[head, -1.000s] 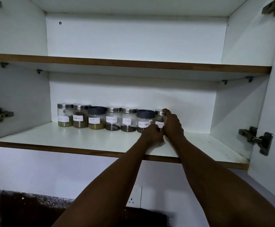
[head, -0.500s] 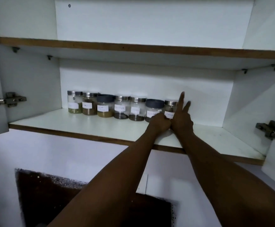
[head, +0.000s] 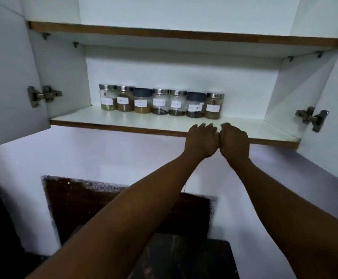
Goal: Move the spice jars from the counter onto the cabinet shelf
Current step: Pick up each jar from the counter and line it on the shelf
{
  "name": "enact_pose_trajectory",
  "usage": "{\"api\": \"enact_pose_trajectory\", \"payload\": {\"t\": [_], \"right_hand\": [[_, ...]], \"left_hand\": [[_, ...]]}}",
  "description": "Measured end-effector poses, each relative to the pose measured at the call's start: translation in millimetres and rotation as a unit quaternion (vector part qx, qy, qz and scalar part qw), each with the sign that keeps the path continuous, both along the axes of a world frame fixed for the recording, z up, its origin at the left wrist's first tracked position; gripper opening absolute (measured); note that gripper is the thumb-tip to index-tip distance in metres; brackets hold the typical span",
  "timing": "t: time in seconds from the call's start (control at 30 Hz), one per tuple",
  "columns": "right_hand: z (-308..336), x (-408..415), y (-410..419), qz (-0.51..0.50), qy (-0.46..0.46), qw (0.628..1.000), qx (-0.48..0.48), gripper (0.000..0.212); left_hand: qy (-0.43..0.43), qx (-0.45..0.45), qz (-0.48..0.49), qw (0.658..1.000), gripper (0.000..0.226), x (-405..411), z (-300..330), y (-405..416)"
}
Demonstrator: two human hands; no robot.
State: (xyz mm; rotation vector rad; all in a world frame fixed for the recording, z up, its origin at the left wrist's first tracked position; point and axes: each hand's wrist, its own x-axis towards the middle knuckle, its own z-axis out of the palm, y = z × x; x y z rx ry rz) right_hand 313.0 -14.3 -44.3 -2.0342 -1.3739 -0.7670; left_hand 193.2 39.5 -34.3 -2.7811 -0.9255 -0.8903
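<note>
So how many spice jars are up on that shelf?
7, in one row along the back of the lower shelf: five steel-lidded jars and two dark-lidded jars. None looks hidden.

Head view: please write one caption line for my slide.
Seven labelled spice jars stand in a row on the cabinet shelf; left hand and right hand hover empty at its front edge.
</note>
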Motion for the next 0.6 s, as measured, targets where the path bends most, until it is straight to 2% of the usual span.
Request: {"api": "enact_pose_trajectory", "payload": {"t": [0.07,0.13,0.27,0.37,0.5,0.6], "right_hand": [[-33.9,-29.3,-12.1,0.04,0.001,0.996,0.076,0.043],[-70.7,-63.3,-23.9,0.062,0.043,0.994,0.077,0.052],[-156.8,-120.2,-49.8,0.058,0.092,0.993,-0.046,0.062],[-228.0,-154.2,-69.1,0.062,0.14,0.982,-0.106,0.061],[-314.7,-196.7,-94.9,0.083,0.149,0.975,-0.143,0.057],[-369.7,-223.7,-109.0,0.103,0.161,0.959,-0.211,0.06]], "left_hand": [[-0.081,0.0,-0.066,0.994,0.051,-27.6,-32.3,-13.2],[-0.114,-0.038,-0.096,0.988,0.059,-59.3,-73.6,-25.8],[-0.06,-0.116,-0.088,0.988,0.076,-124.1,-165.9,-43.3],[-0.014,-0.177,-0.071,0.981,0.075,-156.4,-228.3,-58.0],[0.006,-0.261,-0.049,0.964,0.067,-192.7,-306.9,-79.5],[0.046,-0.31,-0.015,0.949,0.072,-224.6,-369.0,-91.7]]}}
